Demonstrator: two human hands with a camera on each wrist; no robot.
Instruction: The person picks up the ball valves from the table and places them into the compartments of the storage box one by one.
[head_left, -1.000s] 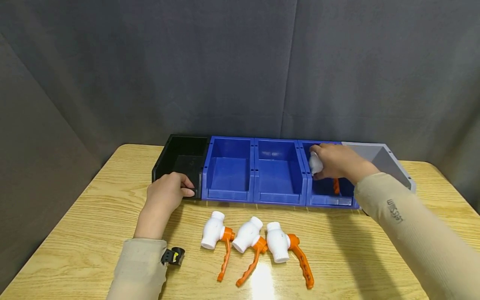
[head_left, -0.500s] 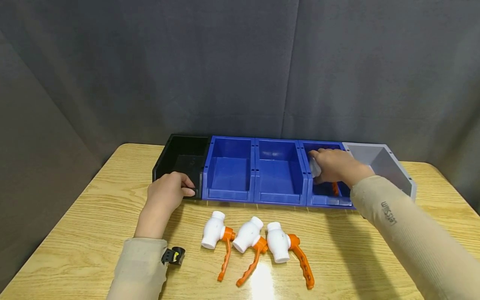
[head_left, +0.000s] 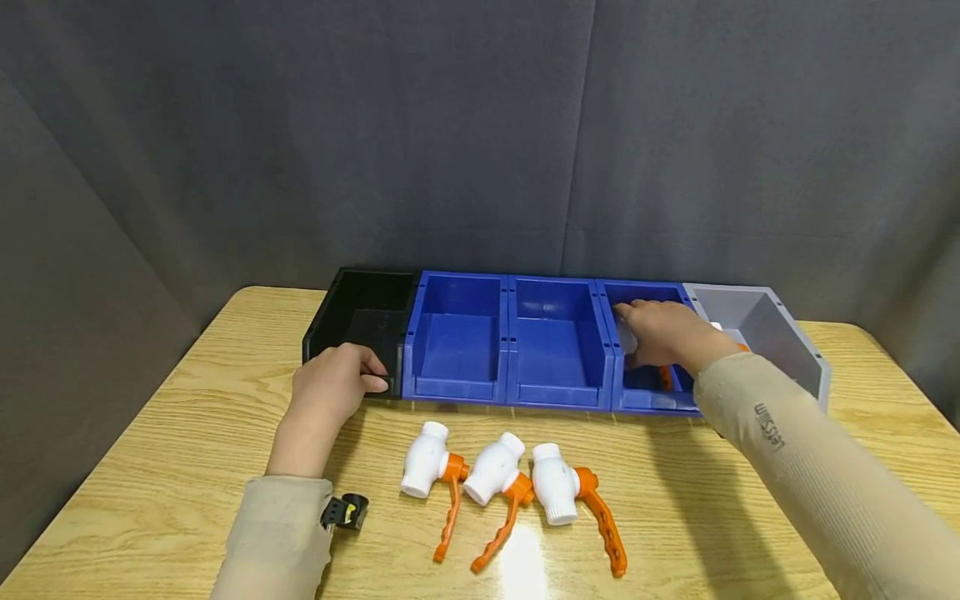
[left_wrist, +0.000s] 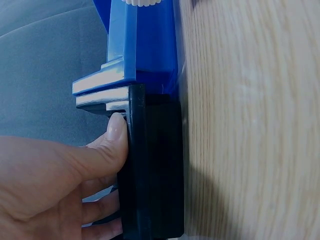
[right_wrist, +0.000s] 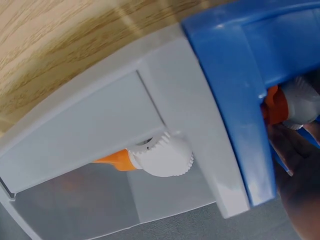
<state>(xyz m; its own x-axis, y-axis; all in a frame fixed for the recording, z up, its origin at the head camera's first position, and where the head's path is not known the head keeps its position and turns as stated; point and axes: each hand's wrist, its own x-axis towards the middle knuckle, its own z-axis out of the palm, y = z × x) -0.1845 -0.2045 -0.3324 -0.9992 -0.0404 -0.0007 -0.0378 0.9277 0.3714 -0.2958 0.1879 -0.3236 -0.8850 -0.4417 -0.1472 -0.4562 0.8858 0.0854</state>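
My right hand (head_left: 663, 333) reaches down into the rightmost blue bin (head_left: 660, 402). It holds a white ball valve (head_left: 627, 337) with an orange lever handle (head_left: 666, 377), mostly covered by the fingers; the right wrist view shows the valve's white body (right_wrist: 301, 102) beside the fingers. My left hand (head_left: 335, 383) pinches the front rim of the black bin (head_left: 318, 329) at the left end, thumb on the near side in the left wrist view. Three more white ball valves (head_left: 426, 460) (head_left: 495, 469) (head_left: 555, 485) with orange handles lie in a row on the table.
Two other blue bins (head_left: 456, 389) (head_left: 561, 396) stand between the black bin and the rightmost blue one. At the right end, a grey bin (head_left: 795, 350) contains another white valve (right_wrist: 165, 156). A dark curtain (head_left: 480, 142) hangs behind the wooden table (head_left: 187, 467).
My right hand has sunk lower into the rightmost blue bin with the valve, its forearm shifting slightly left. Part of the valve in the grey bin has come into view. My left hand stays put.
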